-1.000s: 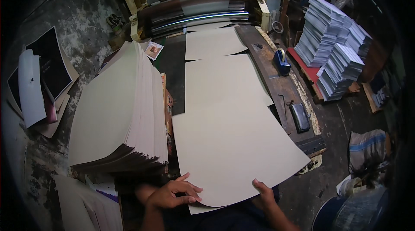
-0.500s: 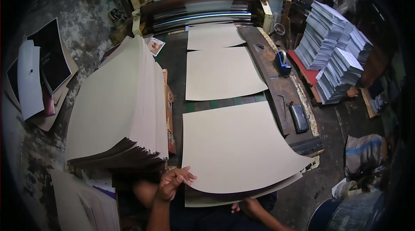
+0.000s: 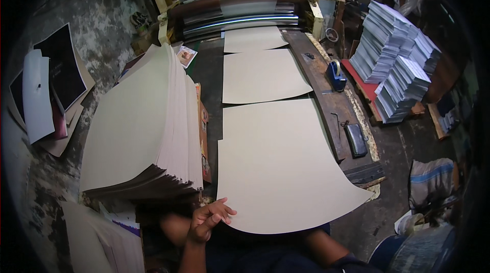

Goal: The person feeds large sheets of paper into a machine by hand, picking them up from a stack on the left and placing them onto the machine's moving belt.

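Observation:
A large cream sheet of card (image 3: 286, 171) spreads in front of me, its near edge bowing down over my lap. My left hand (image 3: 210, 220) pinches that sheet at its near left corner, thumb and fingers closed along the edge. A step in the left edge shows a second sheet overlapping it at the far end. My right forearm (image 3: 326, 246) reaches under the near edge, and the sheet hides the right hand. Beyond lie another cream sheet (image 3: 265, 76) and a farther one (image 3: 252, 39), whose far end meets the shiny metal rollers (image 3: 240, 21).
At left stands a tall stack of cream sheets (image 3: 127, 120). Right of the bed are a blue tape dispenser (image 3: 336, 76), a dark case (image 3: 356, 140) and piled white paper bundles (image 3: 393, 43). A blue drum (image 3: 408, 252) stands at the near right.
The farther sheets have shifted toward the rollers. A sheet now fills the gap before the near one. The lower sheet's near edge and my right hand have gone out of sight.

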Available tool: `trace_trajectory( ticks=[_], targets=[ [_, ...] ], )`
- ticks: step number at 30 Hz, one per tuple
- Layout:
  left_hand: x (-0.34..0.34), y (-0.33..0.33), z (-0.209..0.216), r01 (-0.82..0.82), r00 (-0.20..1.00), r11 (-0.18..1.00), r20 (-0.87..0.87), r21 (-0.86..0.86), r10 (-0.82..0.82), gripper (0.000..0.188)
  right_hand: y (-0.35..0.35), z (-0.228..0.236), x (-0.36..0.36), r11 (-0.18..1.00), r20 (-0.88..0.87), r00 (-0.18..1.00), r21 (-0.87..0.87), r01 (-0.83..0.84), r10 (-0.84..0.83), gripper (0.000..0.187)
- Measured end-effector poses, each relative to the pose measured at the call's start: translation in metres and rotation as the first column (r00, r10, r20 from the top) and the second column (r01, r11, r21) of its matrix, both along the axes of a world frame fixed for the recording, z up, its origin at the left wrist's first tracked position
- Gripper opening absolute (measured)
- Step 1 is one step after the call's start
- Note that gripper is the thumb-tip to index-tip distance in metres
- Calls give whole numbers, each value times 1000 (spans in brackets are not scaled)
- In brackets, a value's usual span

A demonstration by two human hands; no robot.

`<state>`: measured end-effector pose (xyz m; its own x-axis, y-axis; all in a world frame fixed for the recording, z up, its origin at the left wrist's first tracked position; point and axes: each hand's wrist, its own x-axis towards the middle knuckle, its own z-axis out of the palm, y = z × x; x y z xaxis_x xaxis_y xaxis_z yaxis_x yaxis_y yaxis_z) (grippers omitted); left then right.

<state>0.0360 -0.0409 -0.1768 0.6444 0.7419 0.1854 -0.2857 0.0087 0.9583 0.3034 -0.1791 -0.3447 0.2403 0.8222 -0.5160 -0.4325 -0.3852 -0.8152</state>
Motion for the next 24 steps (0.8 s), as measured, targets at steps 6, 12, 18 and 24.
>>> trace_trajectory(
  ticks=[6,12,18,24],
  targets=[
    [7,6,0,-24,999,1000,26,14,24,26,22,-6,6,998,16,998,33,60,-60,36],
    [20,22,-16,-97,995,995,25,10,96,22,59,-17,3,990,92,988,78,115,-122,38],
    [37,30,-40,-284,958,955,-71,-87,278,22,69,-20,-13,979,105,980,132,153,-167,40],
    [29,36,-63,-260,962,965,-93,-39,256,18,21,47,-27,965,-252,968,255,55,12,42]
  ],
)
